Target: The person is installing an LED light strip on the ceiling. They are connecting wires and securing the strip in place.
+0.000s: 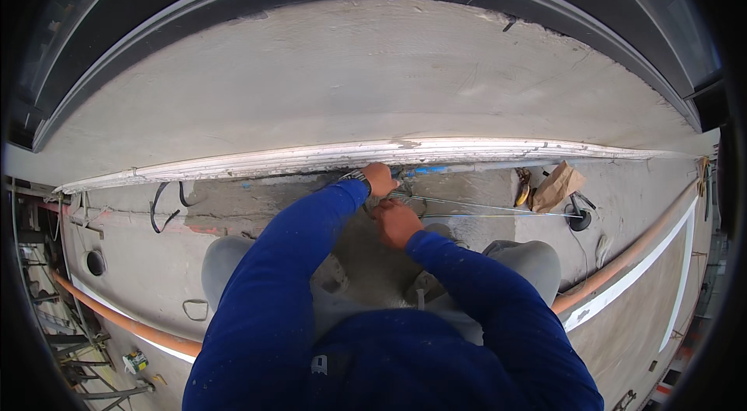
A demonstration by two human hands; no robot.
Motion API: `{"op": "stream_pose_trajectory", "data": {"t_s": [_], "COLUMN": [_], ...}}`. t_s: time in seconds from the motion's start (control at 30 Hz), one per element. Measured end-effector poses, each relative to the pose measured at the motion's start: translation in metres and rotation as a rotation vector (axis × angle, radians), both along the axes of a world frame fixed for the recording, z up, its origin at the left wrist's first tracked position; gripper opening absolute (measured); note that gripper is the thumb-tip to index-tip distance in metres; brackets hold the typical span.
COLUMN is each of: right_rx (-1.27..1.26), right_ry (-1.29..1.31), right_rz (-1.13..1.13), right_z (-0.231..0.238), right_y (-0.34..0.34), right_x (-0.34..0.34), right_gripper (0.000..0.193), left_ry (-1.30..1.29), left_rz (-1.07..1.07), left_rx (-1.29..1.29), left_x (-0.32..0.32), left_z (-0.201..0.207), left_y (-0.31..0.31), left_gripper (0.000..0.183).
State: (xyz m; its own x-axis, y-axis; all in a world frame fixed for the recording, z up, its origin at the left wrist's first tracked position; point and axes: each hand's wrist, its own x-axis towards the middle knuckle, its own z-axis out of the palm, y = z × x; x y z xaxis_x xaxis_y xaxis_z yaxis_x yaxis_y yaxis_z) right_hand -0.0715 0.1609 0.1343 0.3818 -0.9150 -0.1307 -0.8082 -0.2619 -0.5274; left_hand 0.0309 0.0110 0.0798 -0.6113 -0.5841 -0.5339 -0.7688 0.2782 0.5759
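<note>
My left hand [380,179], with a watch [355,175] on its wrist, is closed close to the foot of the wall. Just below and to its right, my right hand [398,223] is closed, with its fingers curled under. A thin light cord [482,207] runs in strands from between my hands to the right, down to a black round fitting [577,217] in the floor. Both hands appear to grip the cord, though my fingers hide its end. Wet grey mortar [373,263] lies on the floor below them, between my knees.
White ribbed strips [311,157] run along the wall base. A torn brown paper bag [557,187] and a yellow-handled tool [524,187] lie at right. A black bent strap [158,209] and a round floor hole [96,262] are at left. Orange pipes [124,318] cross behind me.
</note>
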Motion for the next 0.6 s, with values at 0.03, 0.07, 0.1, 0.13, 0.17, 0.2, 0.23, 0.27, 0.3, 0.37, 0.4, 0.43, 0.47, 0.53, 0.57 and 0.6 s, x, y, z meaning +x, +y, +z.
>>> {"op": "stream_pose_trajectory", "data": {"t_s": [0.03,0.07,0.1,0.13,0.17,0.2,0.23,0.27,0.3,0.37,0.4,0.43,0.47,0.53,0.57,0.6], "right_rx": [-0.014,-0.013,0.133,0.277,0.418,0.524,0.628,0.626,0.611,0.529,0.468,0.409,0.341,0.379,0.394,0.394], "right_ry": [-0.037,-0.071,-0.169,-0.272,-0.377,-0.503,-0.629,-0.786,-0.936,-0.791,-0.647,-0.511,-0.367,-0.454,-0.497,-0.519], "right_rz": [0.029,0.05,0.06,0.071,0.083,-0.062,-0.217,-0.503,-0.796,-1.091,-1.047,-0.987,-0.933,-0.942,-0.947,-0.991], "right_z": [0.007,0.01,0.012,0.015,0.015,0.006,-0.011,-0.033,-0.057,-0.087,-0.101,-0.113,-0.124,-0.15,-0.162,-0.179], "right_y": [-0.006,-0.006,-0.006,-0.009,-0.015,-0.023,-0.03,-0.031,-0.032,-0.041,-0.043,-0.047,-0.049,-0.052,-0.054,-0.05], "right_x": [0.005,0.007,0.001,-0.009,-0.02,-0.035,-0.055,-0.071,-0.085,-0.108,-0.106,-0.098,-0.095,-0.082,-0.075,-0.073], "right_gripper": [0.021,0.021,0.02,0.02,0.019,0.018,0.018,0.017,0.016,0.022,0.025,0.028,0.032,0.04,0.044,0.044], "left_ry": [-0.009,0.067,0.091,0.111,0.131,0.179,0.228,0.274,0.264,0.237,0.228,0.213,0.208,0.194,0.188,0.134], "left_rz": [0.106,0.228,0.242,0.258,0.274,0.305,0.328,0.349,0.397,0.506,0.462,0.429,0.388,0.182,0.077,-0.018], "left_rx": [-0.033,-0.036,-0.091,-0.148,-0.208,-0.166,-0.12,-0.075,0.062,0.324,0.303,0.275,0.252,0.032,-0.081,-0.056], "left_x": [0.003,0.005,0.001,-0.001,-0.003,-0.004,-0.007,-0.01,-0.014,-0.019,-0.019,-0.011,-0.008,-0.005,-0.007,-0.014], "left_z": [-0.026,-0.048,-0.063,-0.074,-0.077,-0.079,-0.076,-0.07,-0.064,-0.055,-0.055,-0.063,-0.068,-0.076,-0.078,-0.073], "left_y": [0.002,0.012,0.025,0.037,0.042,0.042,0.041,0.041,0.043,0.043,0.046,0.054,0.062,0.079,0.082,0.084], "left_gripper": [0.041,0.04,0.04,0.04,0.04,0.037,0.035,0.033,0.029,0.022,0.02,0.018,0.016,0.018,0.019,0.021]}}
